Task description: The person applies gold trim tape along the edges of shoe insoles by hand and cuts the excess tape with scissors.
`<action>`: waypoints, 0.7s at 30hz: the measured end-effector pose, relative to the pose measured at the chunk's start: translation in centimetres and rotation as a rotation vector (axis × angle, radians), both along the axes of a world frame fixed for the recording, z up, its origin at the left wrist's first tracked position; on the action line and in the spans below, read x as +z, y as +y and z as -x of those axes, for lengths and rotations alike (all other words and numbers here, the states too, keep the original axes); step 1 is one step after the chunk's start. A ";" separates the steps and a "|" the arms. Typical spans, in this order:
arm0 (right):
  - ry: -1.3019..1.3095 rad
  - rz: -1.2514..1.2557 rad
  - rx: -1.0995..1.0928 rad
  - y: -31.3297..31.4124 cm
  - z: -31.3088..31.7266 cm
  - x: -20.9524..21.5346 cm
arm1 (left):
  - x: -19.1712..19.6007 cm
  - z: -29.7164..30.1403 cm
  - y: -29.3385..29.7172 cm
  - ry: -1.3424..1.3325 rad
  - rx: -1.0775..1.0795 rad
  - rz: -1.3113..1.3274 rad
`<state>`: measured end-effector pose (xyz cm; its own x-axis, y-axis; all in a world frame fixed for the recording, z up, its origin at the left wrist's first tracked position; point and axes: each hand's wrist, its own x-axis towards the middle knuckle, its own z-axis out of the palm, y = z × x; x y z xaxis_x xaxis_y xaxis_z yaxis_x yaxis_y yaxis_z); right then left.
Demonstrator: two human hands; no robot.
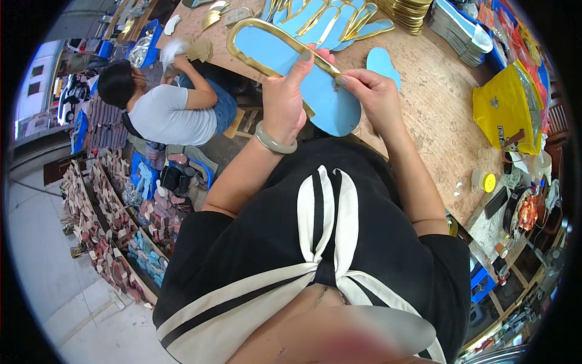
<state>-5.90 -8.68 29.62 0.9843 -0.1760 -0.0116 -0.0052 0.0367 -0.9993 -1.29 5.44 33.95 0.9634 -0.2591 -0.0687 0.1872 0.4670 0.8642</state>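
A light blue shoe insole [330,103] with a shiny gold rim is held up over the near edge of the workbench. The gold covers its far end and part of both sides, while the rounded end nearest me shows plain blue. My left hand [286,100] grips the insole around its middle, thumb on top and fingers underneath. With thumb and fingers pinched, my right hand [377,100] holds the end of the gold rim at the right side. Beyond them lie several gold-edged blue insoles [327,27], fanned out. A plain blue insole piece [381,60] rests behind my right hand.
Stacked gold pieces [407,13] and grey insoles [464,33] stand at the far right. A yellow bag [508,109], a yellow-lidded jar [487,181] and a phone [497,202] lie along the right side of the bench [439,121]. Another person [167,106] sits working at the left.
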 end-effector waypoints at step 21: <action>0.450 -0.441 0.692 6.3 -9.0 -10.6 | -9.5 -0.9 12.4 0.256 -0.105 -0.187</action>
<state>3.07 -2.43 18.98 0.7553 0.5584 -0.3432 -0.5505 0.2563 -0.7945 -0.35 17.82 24.41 0.8775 -0.3161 -0.3607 0.4479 0.2713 0.8519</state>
